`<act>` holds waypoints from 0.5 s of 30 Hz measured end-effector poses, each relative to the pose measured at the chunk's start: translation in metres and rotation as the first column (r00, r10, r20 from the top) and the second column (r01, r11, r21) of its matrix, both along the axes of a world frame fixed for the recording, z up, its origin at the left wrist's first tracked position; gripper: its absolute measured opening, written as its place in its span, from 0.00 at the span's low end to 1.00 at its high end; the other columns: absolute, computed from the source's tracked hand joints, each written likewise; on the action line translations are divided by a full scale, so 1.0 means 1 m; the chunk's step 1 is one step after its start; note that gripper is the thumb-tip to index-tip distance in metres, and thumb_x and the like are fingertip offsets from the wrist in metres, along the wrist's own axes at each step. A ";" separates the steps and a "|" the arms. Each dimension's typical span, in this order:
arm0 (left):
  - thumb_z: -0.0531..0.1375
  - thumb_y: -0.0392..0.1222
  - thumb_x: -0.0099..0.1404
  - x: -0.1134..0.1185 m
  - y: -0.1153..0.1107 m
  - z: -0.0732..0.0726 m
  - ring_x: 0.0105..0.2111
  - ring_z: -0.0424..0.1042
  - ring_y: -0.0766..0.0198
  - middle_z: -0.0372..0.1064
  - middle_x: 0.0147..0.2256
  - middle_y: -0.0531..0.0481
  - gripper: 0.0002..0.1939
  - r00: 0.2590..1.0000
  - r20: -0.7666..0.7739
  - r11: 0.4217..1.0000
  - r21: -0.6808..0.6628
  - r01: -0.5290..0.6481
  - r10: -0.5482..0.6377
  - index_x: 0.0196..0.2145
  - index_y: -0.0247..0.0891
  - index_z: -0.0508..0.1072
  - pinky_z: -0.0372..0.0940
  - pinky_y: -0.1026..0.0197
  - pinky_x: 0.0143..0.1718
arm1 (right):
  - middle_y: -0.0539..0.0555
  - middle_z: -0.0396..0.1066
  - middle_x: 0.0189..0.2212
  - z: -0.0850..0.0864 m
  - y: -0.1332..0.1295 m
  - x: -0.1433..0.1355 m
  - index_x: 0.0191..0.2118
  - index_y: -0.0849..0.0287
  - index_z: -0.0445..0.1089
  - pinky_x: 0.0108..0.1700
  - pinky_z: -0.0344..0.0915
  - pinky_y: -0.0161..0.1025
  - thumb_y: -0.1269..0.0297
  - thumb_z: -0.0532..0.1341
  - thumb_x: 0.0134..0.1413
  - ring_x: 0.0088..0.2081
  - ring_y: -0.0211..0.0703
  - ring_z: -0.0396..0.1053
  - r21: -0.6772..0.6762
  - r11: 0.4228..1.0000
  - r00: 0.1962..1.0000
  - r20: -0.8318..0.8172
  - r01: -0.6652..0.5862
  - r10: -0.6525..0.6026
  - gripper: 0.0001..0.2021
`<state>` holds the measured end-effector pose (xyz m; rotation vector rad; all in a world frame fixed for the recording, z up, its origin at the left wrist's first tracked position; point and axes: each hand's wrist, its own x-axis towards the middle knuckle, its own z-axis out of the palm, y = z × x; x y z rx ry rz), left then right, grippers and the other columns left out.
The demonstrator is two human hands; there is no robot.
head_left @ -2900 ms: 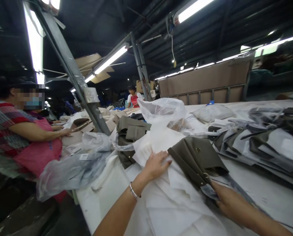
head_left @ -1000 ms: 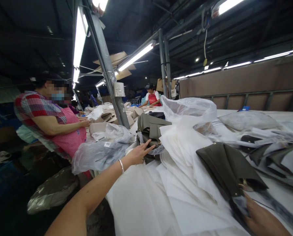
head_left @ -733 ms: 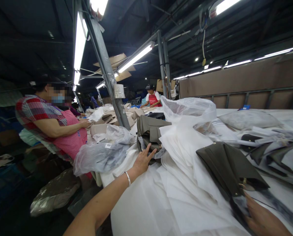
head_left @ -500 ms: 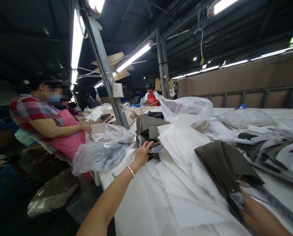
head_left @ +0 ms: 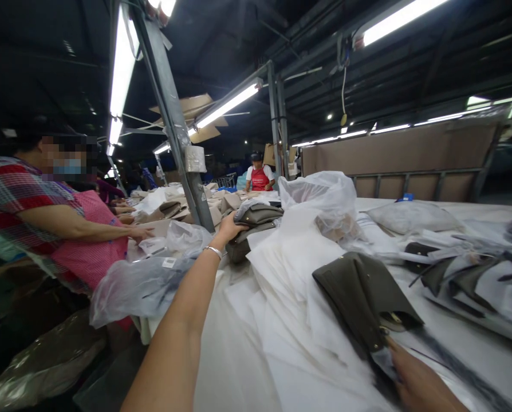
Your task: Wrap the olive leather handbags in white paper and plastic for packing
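Stretched out over the table, my left hand (head_left: 231, 227) grips the near-left edge of a dark olive handbag (head_left: 262, 214), its thumb and fingers closed on it. That bag lies on another dark piece, whose kind I cannot make out. At the lower right, my right hand (head_left: 414, 369) is closed on the lower corner of a second olive handbag (head_left: 353, 292) with gold-coloured fittings. Clear plastic shows beside its fingers, which are partly hidden. Between the two bags lie loose white sheets (head_left: 290, 274), spread over the table.
More olive bags (head_left: 457, 274) with white wrapping lie at the right. A clear plastic bag (head_left: 320, 191) stands behind the sheets. A metal post (head_left: 178, 131) rises beyond my left hand. A co-worker in a pink apron (head_left: 97, 229) stands at left; another person (head_left: 259, 174) works farther back.
My left hand has shifted from the front of the far bag to its left edge; that bag now lies flatter and turned. My right hand keeps its hold. The view has swung slightly right.
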<state>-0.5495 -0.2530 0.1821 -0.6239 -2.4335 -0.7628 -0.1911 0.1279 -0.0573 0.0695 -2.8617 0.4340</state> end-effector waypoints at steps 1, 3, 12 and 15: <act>0.60 0.49 0.70 -0.004 0.000 -0.001 0.46 0.73 0.56 0.71 0.49 0.43 0.19 1.000 -0.001 1.000 0.019 0.009 -0.009 0.53 0.35 0.70 0.70 0.47 0.49 | 0.57 0.62 0.62 0.008 -0.013 -0.009 0.61 0.59 0.68 0.60 0.67 0.45 0.75 0.55 0.40 0.59 0.55 0.67 -0.004 0.999 0.999 0.000 -0.040 0.040 0.37; 0.60 0.49 0.70 -0.009 0.000 -0.003 0.45 0.74 0.56 0.72 0.48 0.44 0.18 1.000 -0.004 0.999 0.042 0.025 -0.025 0.52 0.35 0.71 0.71 0.48 0.48 | 0.55 0.55 0.67 0.024 -0.042 -0.030 0.66 0.57 0.62 0.61 0.66 0.45 0.80 0.53 0.37 0.61 0.54 0.64 -0.012 0.995 0.995 -0.012 -0.103 0.103 0.43; 0.60 0.47 0.70 0.013 0.020 -0.032 0.56 0.67 0.50 0.63 0.59 0.41 0.21 0.989 -0.097 0.987 -0.131 0.094 -0.107 0.58 0.39 0.67 0.64 0.40 0.56 | 0.60 0.40 0.72 0.024 -0.118 -0.089 0.70 0.59 0.54 0.65 0.61 0.51 0.89 0.50 0.35 0.68 0.57 0.54 -0.080 0.988 0.985 -0.115 -0.134 0.125 0.50; 0.60 0.47 0.70 0.035 0.027 -0.036 0.60 0.62 0.47 0.60 0.62 0.40 0.22 0.981 -0.137 0.962 -0.254 0.102 -0.140 0.59 0.40 0.66 0.59 0.36 0.60 | 0.63 0.41 0.72 0.024 -0.112 -0.077 0.70 0.61 0.51 0.67 0.56 0.54 0.87 0.52 0.36 0.69 0.57 0.50 -0.092 0.980 0.976 -0.145 -0.177 0.163 0.49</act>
